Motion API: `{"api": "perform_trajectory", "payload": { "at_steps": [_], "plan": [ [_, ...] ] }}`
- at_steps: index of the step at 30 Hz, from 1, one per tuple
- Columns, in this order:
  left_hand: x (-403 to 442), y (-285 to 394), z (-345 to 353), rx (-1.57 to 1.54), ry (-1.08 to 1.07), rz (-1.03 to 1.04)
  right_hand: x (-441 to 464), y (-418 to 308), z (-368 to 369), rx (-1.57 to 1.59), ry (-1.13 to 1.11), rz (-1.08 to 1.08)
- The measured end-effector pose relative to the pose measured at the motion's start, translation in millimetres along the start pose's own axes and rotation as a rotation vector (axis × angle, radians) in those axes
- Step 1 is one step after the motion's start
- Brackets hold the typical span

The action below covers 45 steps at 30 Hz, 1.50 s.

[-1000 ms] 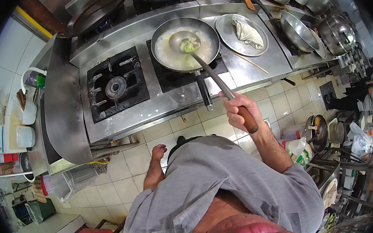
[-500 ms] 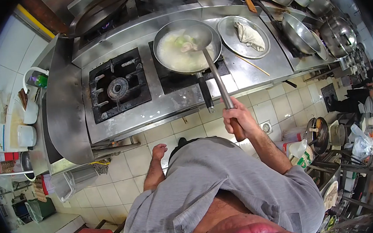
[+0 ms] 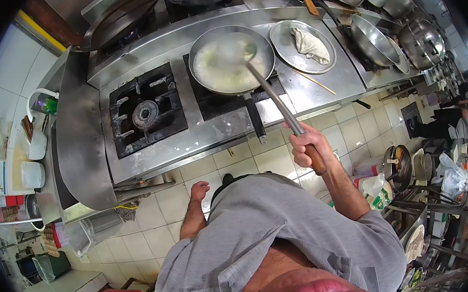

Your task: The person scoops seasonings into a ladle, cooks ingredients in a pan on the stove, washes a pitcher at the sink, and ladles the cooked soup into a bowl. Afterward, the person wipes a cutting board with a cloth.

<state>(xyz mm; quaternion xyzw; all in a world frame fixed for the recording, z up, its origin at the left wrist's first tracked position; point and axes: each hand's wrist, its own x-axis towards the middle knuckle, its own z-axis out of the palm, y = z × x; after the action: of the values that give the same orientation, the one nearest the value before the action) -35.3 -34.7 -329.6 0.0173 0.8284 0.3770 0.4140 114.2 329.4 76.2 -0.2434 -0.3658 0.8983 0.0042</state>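
Observation:
My right hand [image 3: 309, 146] is closed round the wooden handle of a long metal ladle [image 3: 280, 104]. The ladle's bowl is in a round pan [image 3: 200, 81], among pale bubbling liquid with some green in it; steam blurs the bowl. The pan rests on the right burner, its black handle [image 3: 255, 119] pointing towards me. At my side, away from the stove, my left hand [image 3: 199, 190] hangs with fingers curled; whether anything is in them is too small to tell. To the right of the pan lies a metal tray [image 3: 284, 49] holding a folded cloth [image 3: 310, 46].
A bare burner [image 3: 145, 114] is left of the pan. Woks [image 3: 123, 19] stand along the back. A thin stick [image 3: 316, 82] lies below the tray. Metal bowls [image 3: 372, 39] and pots are at the right. A person [image 3: 460, 120] is at the far right.
The ladle has moved about in the pan, and its bowl, earlier visible with green and pale pieces, is now blurred by steam. My right hand has shifted slightly. My left hand stays at my side.

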Motion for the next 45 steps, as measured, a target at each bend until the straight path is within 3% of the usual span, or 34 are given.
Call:
{"api": "perform_trajectory", "payload": {
  "at_steps": [4, 6, 11, 15, 20, 27, 45],
  "plan": [
    [-5.9, 3.8, 1.8, -0.047, -0.034, 0.004, 9.8, 6.4, 2.4, 0.106, -0.105, 0.048],
    [-6.7, 7.8, 2.2, 0.039, 0.014, 0.010, 16.0, 8.2, 20.7, 0.048, 0.078, 0.038],
    [-8.7, -3.9, 2.7, 0.056, 0.009, 0.039, 8.2, 4.2, -0.4, 0.089, -0.121, 0.105],
    [-13.5, -10.1, 3.5, 0.040, 0.018, 0.009, 19.6, 14.8, 20.3, 0.021, 0.071, 0.049],
    [-16.8, -1.3, 3.0, 0.037, 0.011, 0.012, 6.2, 9.7, 6.4, 0.027, -0.006, 0.093],
    [-14.6, 7.0, -0.2, -0.011, 0.023, 0.000, 17.6, 26.9, -10.6, -0.276, 0.108, -0.075],
    [-7.1, 10.7, 1.3, 0.128, 0.006, 0.093, -0.2, 11.0, -64.2, -0.723, 0.173, -0.078]
  ]
}}
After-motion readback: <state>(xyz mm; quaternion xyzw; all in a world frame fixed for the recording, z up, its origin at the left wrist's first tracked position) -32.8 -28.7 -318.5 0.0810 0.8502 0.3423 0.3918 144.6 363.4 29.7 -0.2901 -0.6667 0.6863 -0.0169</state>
